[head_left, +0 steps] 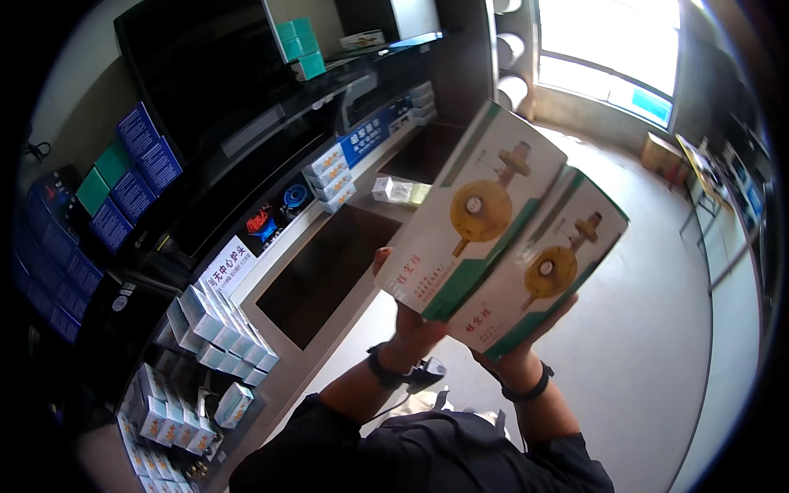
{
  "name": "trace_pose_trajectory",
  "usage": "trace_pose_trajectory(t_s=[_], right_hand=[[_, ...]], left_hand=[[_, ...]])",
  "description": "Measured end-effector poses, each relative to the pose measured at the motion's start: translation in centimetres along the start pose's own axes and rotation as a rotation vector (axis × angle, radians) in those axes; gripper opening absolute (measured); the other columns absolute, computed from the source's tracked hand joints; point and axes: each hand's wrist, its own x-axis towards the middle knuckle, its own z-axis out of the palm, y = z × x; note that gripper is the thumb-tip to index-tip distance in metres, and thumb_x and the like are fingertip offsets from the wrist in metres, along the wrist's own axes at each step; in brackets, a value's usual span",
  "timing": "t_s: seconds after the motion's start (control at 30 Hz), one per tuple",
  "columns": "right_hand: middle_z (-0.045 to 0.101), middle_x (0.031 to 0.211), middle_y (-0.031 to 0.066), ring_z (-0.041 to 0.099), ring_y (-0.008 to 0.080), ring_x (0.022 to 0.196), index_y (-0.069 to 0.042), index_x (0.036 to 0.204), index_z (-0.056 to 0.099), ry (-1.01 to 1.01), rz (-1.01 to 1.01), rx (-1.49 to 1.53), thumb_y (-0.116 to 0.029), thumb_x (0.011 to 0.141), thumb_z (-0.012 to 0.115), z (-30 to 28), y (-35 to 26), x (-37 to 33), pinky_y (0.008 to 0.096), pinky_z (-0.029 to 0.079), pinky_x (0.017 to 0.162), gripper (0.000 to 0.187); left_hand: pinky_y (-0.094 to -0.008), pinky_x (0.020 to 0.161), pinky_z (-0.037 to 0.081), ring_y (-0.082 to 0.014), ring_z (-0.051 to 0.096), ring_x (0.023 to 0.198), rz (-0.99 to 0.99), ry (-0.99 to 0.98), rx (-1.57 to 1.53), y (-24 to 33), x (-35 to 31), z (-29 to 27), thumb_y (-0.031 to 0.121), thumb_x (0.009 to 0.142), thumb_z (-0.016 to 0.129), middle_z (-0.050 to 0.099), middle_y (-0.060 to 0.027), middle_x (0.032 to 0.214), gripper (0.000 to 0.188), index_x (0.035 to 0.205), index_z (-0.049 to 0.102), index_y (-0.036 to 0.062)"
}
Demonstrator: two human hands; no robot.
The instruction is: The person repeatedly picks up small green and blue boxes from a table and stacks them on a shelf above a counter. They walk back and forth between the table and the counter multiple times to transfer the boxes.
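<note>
Head view: two white-and-green boxes are held side by side above the pale floor (637, 361), the left box (440, 234) set higher in the picture than the right box (534, 308), their long sides together. Both are tilted, top ends leaning right. The front edge of the counter (308, 359) runs diagonally along their left; the left box partly covers the view of it, and whether they touch cannot be told. Open floor extends to the right, as far as a long pale surface (727, 361) well apart from the boxes.

Both forearms rise from the lower edge, a dark band at each wrist. The left hand (415, 330) grips the left box's lower end, fingertips at its left edge. The right hand (519, 361) supports the right box's lower end, fingers along its right edge.
</note>
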Motion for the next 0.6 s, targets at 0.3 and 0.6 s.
trace_pose_trajectory(t_s=[0.3, 0.6], right_hand=[[0.024, 0.153, 0.0184, 0.026, 0.0273, 0.144, -0.002, 0.152, -0.002, -0.157, -0.267, 0.417, -0.042, 0.081, 0.071, 19.1, 19.4, 14.7, 0.0442, 0.003, 0.122, 0.110], [0.038, 0.147, 0.0231, 0.048, 0.0334, 0.130, 0.002, 0.152, 0.016, -0.339, 0.064, 1.264, -0.027, 0.079, 0.078, 34.6, 29.9, 34.4, 0.0462, 0.040, 0.108, 0.099]], left_hand=[[-0.0439, 0.111, 0.036, -0.0221, 0.034, 0.138, 0.448, 0.001, 0.422, -4.4, 23.8, -9.4, 0.013, 0.083, 0.076, 0.027, -0.0170, 0.149, 0.073, 0.130, 0.020, 0.0115], [-0.0392, 0.101, 0.042, -0.0228, 0.046, 0.123, 0.884, 0.111, 0.963, -5.8, 46.3, -16.1, 0.018, 0.088, 0.072, 0.038, -0.0216, 0.139, 0.058, 0.125, 0.029, 0.0052]])
